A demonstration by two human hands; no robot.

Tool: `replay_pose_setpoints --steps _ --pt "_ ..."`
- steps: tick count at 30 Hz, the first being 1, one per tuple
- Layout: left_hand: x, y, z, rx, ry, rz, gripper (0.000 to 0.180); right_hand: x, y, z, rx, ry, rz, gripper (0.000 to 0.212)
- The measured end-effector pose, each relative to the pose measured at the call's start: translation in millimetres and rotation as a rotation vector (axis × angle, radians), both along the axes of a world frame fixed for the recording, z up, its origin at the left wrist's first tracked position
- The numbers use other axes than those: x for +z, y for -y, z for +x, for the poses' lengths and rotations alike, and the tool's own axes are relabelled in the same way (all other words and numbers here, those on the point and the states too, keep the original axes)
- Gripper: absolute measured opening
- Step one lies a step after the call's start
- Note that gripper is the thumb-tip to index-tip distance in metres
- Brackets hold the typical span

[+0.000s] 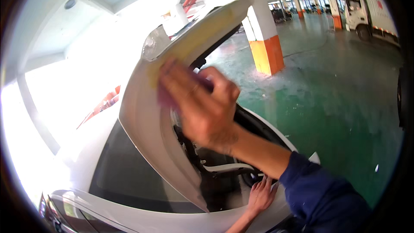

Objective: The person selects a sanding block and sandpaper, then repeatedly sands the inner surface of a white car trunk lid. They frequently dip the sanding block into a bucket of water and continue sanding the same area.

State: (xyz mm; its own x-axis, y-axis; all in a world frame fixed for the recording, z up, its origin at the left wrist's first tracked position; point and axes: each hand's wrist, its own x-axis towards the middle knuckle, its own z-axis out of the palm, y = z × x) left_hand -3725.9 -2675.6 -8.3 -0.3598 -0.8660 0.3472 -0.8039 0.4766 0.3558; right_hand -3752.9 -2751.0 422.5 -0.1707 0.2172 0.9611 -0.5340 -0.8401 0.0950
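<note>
your right forearm (263,149), bare beyond its dark blue sleeve (319,190), slants up and left from the lower right to your right hand (198,112), which is blurred, with its fingers angled up-left and bent in a grip; your left hand (261,196) sits lower, its back showing and its fingers pointing upward, slightly spread, above your bare left forearm (242,222) at the bottom edge

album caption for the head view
Right hand holding purple pad at a white car's raised panel; left hand lower down.
</note>
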Motion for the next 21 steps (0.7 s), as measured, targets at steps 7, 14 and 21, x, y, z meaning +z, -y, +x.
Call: replay_pose_setpoints --steps 7,14,21 --pt "-9.2 2.9 7.7 -0.048 0.035 -0.002 0.054 -8.3 -22.2 24.5 0.061 0.077 0.098 0.058" --pt "-15.1 4.7 12.0 -0.055 0.039 -0.008 0.050 -1.2 -26.9 25.4 0.128 0.134 0.190 0.055" --pt "-20.1 5.9 16.2 -0.056 0.045 -0.010 0.047 3.3 -14.7 15.4 0.065 0.152 0.158 0.052"
